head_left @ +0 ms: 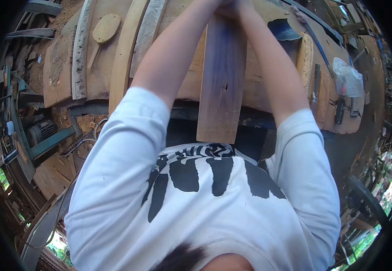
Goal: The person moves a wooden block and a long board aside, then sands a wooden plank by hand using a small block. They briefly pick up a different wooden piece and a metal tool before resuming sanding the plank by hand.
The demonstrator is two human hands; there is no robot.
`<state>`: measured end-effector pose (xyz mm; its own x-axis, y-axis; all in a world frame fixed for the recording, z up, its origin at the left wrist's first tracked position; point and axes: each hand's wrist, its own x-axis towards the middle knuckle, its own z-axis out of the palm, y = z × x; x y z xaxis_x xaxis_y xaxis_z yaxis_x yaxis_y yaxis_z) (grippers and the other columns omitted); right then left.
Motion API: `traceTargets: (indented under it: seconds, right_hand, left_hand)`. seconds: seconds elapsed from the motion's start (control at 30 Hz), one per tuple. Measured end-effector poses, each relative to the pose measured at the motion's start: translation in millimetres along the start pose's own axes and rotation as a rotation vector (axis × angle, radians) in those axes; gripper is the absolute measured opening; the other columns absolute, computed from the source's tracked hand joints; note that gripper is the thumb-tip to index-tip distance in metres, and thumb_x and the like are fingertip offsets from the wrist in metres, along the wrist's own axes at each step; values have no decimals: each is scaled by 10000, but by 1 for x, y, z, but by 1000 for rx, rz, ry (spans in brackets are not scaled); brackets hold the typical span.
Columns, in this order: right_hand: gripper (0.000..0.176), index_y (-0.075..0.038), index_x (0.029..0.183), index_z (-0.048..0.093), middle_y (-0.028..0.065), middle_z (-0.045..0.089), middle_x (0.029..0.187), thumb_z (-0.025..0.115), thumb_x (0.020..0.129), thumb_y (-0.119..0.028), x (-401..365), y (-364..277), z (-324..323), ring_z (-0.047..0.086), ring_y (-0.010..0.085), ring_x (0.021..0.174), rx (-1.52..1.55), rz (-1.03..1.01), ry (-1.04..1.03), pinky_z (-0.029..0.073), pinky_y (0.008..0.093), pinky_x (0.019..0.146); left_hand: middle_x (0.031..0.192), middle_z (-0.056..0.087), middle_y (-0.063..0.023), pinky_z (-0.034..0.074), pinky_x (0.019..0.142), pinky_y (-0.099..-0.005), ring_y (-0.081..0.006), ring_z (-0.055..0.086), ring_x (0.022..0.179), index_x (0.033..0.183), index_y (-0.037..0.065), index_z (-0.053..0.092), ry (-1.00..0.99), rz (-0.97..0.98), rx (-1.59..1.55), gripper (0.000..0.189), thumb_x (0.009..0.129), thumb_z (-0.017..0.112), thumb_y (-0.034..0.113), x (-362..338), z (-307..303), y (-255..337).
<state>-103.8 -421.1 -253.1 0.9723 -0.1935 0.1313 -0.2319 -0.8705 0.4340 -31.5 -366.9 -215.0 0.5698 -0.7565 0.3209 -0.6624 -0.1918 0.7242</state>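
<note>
Both my arms reach forward over a dark brown wooden board (pixel 222 77), which lies lengthwise and sticks out past the near edge of the workbench (pixel 259 92) toward my shirt. My left hand (pixel 240 5) and my right hand (pixel 223 6) come together at the top edge of the view, over the far part of the board. They are blurred and partly cut off, so their fingers and anything between them cannot be made out.
On the left lie a round wooden paddle (pixel 107 29), a long pale plank (pixel 128 49) and a rough-edged strip (pixel 79 58). To the right are a dark curved sheet (pixel 284 30), a wood block (pixel 304 56), a plastic bag (pixel 348 77) and a motor (pixel 41 132) far left.
</note>
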Motion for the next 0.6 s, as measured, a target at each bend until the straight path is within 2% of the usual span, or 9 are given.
traceTargets:
  seconds: [0.1, 0.17, 0.23, 0.27, 0.3, 0.33, 0.37, 0.47, 0.6]
  right_hand:
    - [420, -143, 1241, 571, 141, 561, 1342, 460, 884, -335, 6, 3, -4, 472, 287, 1257, 94, 2, 184, 348, 454, 1082]
    - [417, -146, 1247, 569, 140, 560, 1347, 451, 899, -342, -14, -11, -21, 461, 277, 1281, -20, 37, -85, 338, 426, 1101]
    - [627, -91, 1317, 536, 172, 530, 1369, 634, 774, -388, -60, -24, -6, 411, 321, 1328, 556, 108, -19, 314, 416, 1134]
    - [598, -56, 1283, 546, 189, 521, 1379, 606, 780, -375, -96, -51, -64, 460, 320, 1299, 377, 163, 183, 384, 437, 1077]
    - [669, -48, 1347, 501, 215, 466, 1427, 599, 791, -407, -128, -69, -96, 393, 344, 1358, 416, 108, -12, 300, 482, 1142]
    - [738, -49, 1427, 422, 223, 380, 1491, 581, 815, -429, -164, -90, -122, 293, 376, 1419, 514, 205, 185, 165, 556, 1189]
    - [763, -58, 1493, 336, 208, 286, 1553, 545, 858, -424, -196, -108, -140, 183, 390, 1470, 705, 192, 30, 40, 613, 1190]
    - [739, -95, 1530, 283, 184, 224, 1596, 492, 904, -426, -270, -154, -190, 128, 378, 1498, 607, 172, -168, 43, 622, 1187]
    - [743, -107, 1531, 293, 168, 228, 1598, 497, 904, -449, -284, -161, -179, 149, 376, 1495, 603, 178, -158, 76, 639, 1178]
  left_hand:
    - [1268, 599, -218, 387, 1081, -414, -369, 505, 1251, 1161, 27, 655, -3, 22, -19, 437, 820, 568, 285, 3, -4, 3]
    - [1279, 588, -218, 385, 1083, -421, -375, 495, 1260, 1176, 24, 640, -30, 39, -25, 445, 831, 567, 294, -33, -17, 17]
    - [1301, 565, -218, 383, 1087, -434, -388, 473, 1277, 1205, 17, 609, -97, 78, -44, 462, 852, 566, 312, -80, -26, 24]
    - [1311, 554, -218, 381, 1090, -440, -394, 463, 1285, 1219, 13, 593, -133, 99, -57, 472, 863, 565, 321, -108, -30, 30]
    - [1322, 543, -218, 380, 1092, -447, -400, 452, 1294, 1234, 10, 578, -168, 122, -72, 482, 874, 565, 330, -139, -34, 40]
    - [1349, 529, -210, 352, 1117, -465, -398, 414, 1341, 1251, 5, 563, -60, 226, -5, 471, 883, 562, 299, -183, -41, 58]
    - [1409, 479, -211, 300, 1142, -523, -407, 342, 1397, 1301, -2, 533, -155, 195, 2, 516, 868, 574, 275, -224, -60, 79]
    - [1453, 425, -200, 221, 1159, -555, -402, 285, 1427, 1383, -42, 466, -322, 137, -13, 659, 800, 595, 239, -313, -94, 120]
    - [1436, 445, -202, 244, 1155, -520, -393, 304, 1417, 1347, -49, 506, -360, 116, 2, 635, 788, 600, 237, -322, -93, 122]
